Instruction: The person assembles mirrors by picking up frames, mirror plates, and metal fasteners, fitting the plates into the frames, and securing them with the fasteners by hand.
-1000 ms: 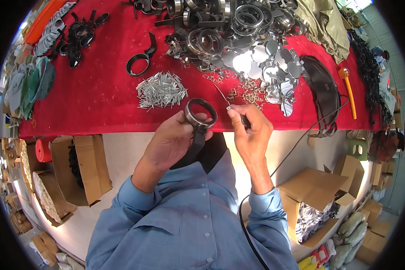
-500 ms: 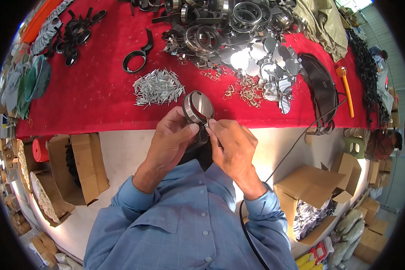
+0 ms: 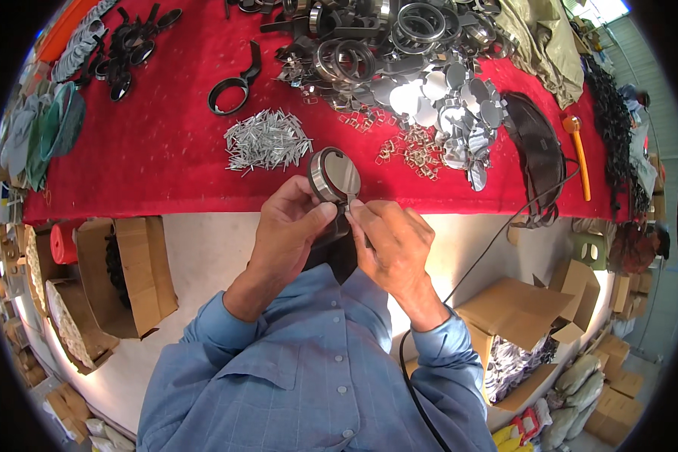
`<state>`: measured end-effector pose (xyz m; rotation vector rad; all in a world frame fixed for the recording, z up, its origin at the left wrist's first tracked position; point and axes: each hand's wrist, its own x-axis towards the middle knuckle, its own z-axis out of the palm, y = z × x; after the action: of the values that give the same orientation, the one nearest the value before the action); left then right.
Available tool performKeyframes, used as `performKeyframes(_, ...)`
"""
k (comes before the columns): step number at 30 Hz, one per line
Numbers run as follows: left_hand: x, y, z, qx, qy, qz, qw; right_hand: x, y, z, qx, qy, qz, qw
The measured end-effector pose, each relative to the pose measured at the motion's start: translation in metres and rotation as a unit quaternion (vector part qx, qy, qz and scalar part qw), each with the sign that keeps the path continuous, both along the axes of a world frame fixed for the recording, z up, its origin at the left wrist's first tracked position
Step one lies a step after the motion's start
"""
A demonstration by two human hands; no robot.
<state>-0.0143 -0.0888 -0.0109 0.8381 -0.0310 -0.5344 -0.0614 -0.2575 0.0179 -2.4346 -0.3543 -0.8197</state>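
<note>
In my left hand point(image 3: 288, 224) is a round black ring with a shiny metal band point(image 3: 322, 181), its dark handle pointing down toward my lap. A flat silver disc point(image 3: 343, 175) lies tilted over the ring's opening. My right hand point(image 3: 393, 239) pinches at the disc's small tab, where it meets the ring's edge; whether a small part sits between the fingertips is hidden. Beyond my hands lie a pile of short silver pins point(image 3: 267, 141), small brass-coloured wire clips point(image 3: 420, 152) and a heap of loose silver discs point(image 3: 459, 105).
A single black ring with a handle point(image 3: 228, 96) lies on the red cloth point(image 3: 151, 151). Many rings point(image 3: 422, 30) are heaped at the back. To the right are a black strap point(image 3: 535, 151), a cord and a yellow-handled hammer point(image 3: 578, 154). Cardboard boxes point(image 3: 147, 279) flank me.
The disc has swung to lie more across the ring's opening. Both hands stay at the ring with nearly the same grip.
</note>
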Motion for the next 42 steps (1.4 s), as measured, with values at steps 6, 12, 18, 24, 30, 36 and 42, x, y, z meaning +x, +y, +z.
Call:
performKeyframes(6,0.001,0.000,0.005,-0.017,0.041,-0.019,0.999,-0.001,0.003,0.000,0.011,-0.005,0.006,1.000)
performKeyframes(12,0.000,0.000,0.008,0.007,0.045,-0.019,0.999,0.001,0.003,-0.005,0.084,0.027,0.022,0.996)
performKeyframes(18,-0.006,-0.004,0.002,0.074,0.001,-0.007,0.997,-0.003,0.003,-0.009,-0.025,-0.016,0.046,0.998)
performKeyframes(24,-0.009,-0.010,-0.002,0.137,-0.055,0.025,0.989,-0.008,0.008,-0.012,-0.065,-0.016,0.049,0.997)
performKeyframes(30,-0.012,-0.007,-0.013,0.126,-0.091,0.063,0.986,-0.009,0.008,-0.008,0.136,0.027,0.102,0.985)
performKeyframes(36,-0.015,0.002,-0.010,0.101,-0.198,-0.043,0.974,-0.001,-0.007,-0.005,0.489,0.204,0.047,0.847)
performKeyframes(42,-0.018,-0.001,-0.009,0.129,-0.198,-0.071,0.969,0.006,0.001,0.000,0.512,0.288,0.081,0.805)
